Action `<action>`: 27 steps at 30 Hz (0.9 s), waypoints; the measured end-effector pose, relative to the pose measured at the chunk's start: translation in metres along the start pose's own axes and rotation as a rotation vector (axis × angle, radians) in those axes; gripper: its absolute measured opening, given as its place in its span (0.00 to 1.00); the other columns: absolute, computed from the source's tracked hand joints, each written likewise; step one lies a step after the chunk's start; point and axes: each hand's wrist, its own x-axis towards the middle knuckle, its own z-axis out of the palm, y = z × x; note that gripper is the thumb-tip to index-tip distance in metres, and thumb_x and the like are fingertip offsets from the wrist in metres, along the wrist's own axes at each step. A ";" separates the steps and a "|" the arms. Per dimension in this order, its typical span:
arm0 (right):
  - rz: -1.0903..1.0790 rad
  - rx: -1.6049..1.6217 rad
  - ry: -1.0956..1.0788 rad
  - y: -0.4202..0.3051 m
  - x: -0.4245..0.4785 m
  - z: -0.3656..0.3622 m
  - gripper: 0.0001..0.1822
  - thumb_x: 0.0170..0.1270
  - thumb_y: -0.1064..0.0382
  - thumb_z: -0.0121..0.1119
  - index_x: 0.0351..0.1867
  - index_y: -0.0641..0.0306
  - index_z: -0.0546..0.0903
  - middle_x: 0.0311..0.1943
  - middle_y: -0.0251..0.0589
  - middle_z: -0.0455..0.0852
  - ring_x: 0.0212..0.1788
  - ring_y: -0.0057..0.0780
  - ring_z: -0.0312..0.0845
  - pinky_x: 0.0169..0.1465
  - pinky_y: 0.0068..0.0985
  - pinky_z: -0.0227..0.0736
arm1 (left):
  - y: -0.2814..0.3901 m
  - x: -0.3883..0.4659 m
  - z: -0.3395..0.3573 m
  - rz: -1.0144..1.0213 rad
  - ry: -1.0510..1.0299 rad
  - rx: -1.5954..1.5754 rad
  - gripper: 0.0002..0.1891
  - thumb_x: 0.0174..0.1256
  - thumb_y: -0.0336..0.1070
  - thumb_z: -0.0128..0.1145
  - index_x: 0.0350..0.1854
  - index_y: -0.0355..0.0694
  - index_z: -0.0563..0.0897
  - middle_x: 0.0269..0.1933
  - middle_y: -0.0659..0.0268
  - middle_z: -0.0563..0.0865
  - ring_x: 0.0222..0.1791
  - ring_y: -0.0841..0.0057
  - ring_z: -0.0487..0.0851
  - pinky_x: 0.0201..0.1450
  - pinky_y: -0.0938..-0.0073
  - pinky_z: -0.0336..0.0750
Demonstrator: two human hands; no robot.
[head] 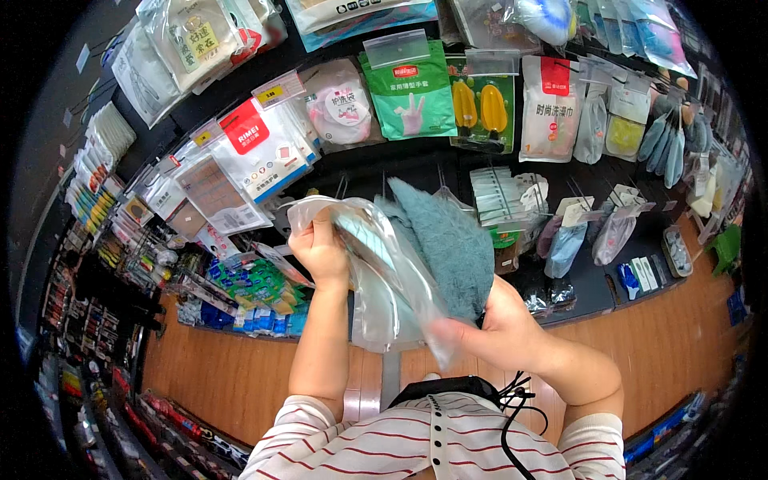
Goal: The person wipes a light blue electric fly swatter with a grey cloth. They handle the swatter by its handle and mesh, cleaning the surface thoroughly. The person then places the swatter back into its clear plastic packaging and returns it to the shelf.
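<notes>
My left hand (321,252) grips the upper edge of a clear plastic bag (390,294), which hangs in front of me with its mouth spread. Fluffy grey-blue fabric (459,252), perhaps a towel or cap, rises beside the bag on its right. My right hand (504,327) holds the lower end of this fabric, its thumb against the bag's near corner. How far the fabric reaches into the bag cannot be made out. Both hands are held up before a shop display rack.
Hooks carry a green glove packet (411,90), a white laundry-bag pack (264,147) and a pink-white bath-towel packet (549,111). A low dark shelf (591,294) holds small goods. Wooden flooring (222,372) runs below, and another goods rack (108,420) stands at lower left.
</notes>
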 end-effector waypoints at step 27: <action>-0.735 -1.196 0.060 0.047 0.072 -0.010 0.13 0.36 0.54 0.60 0.29 0.48 0.82 0.31 0.33 0.81 0.50 0.38 0.73 0.71 0.46 0.40 | 0.011 -0.018 -0.018 -0.153 -0.672 -0.220 0.11 0.57 0.33 0.49 0.32 0.29 0.80 0.23 0.62 0.81 0.19 0.82 0.76 0.20 0.83 0.65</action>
